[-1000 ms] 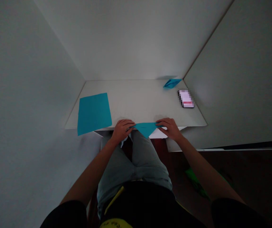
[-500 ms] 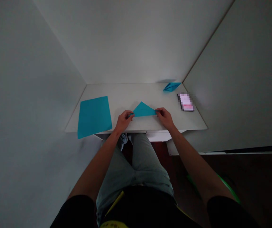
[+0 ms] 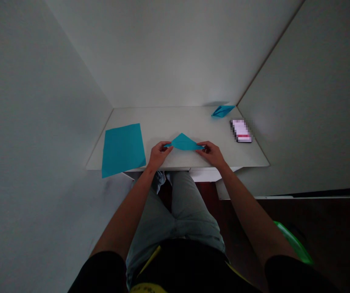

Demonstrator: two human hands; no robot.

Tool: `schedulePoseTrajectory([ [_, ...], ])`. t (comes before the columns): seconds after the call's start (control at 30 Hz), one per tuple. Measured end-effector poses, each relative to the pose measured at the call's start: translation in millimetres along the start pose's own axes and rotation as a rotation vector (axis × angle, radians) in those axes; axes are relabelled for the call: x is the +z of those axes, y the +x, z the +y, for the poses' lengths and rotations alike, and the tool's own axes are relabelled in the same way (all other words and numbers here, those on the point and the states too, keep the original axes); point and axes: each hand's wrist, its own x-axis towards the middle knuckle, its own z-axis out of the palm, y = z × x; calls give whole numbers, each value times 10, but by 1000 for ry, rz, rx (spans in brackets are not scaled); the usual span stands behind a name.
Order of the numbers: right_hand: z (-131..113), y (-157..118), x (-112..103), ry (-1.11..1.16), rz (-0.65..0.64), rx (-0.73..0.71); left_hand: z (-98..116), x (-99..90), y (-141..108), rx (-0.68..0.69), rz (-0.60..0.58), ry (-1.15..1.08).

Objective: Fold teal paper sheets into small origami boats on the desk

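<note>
A folded blue paper (image 3: 183, 142), roughly triangular with its peak pointing away from me, is held between my two hands above the front part of the white table (image 3: 162, 118). My left hand (image 3: 160, 154) pinches its left end between thumb and fingers. On the other side, my right hand (image 3: 211, 153) grips the right end, whose tip shows among the fingers. The lower edge of the paper bows slightly toward me.
Flat blue paper (image 3: 123, 149) lies on the left, its near corner past the table's front edge. A folded blue paper shape (image 3: 222, 111) sits at the back right, with a phone (image 3: 241, 130) in front of it. Walls enclose the table's back and sides.
The held paper's lower edge has gone from nearly straight to bowed. My right hand has shifted slightly inward along the paper, so more of the right tip shows past the fingertips.
</note>
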Motion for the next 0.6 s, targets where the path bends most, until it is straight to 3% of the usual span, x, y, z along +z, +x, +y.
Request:
schedulePoseTrajectory([
  [0.6,11,37,-34,24,69,17,60,-10,-3,10,1,9],
])
